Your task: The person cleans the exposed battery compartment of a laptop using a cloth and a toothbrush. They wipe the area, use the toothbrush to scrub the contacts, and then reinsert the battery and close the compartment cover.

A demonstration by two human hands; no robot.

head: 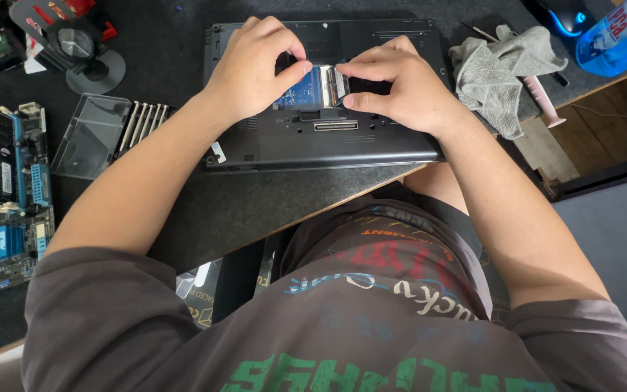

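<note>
A black laptop (371, 141) lies upside down on the dark work mat, its underside up and a bay open near the middle. A small blue circuit module (306, 91) with a metal-edged end sits tilted in that bay. My left hand (252, 65) pinches the module's left side between thumb and fingers. My right hand (393, 83) grips the module's right end between thumb and forefinger. Both hands rest over the laptop's base.
A computer mainboard (5, 196) lies at the left edge. A clear plastic case with several screwdriver bits (110, 131) sits beside the laptop. A grey cloth (498, 69) and a blue bottle (615, 36) are at the right. A black stand (74, 43) is upper left.
</note>
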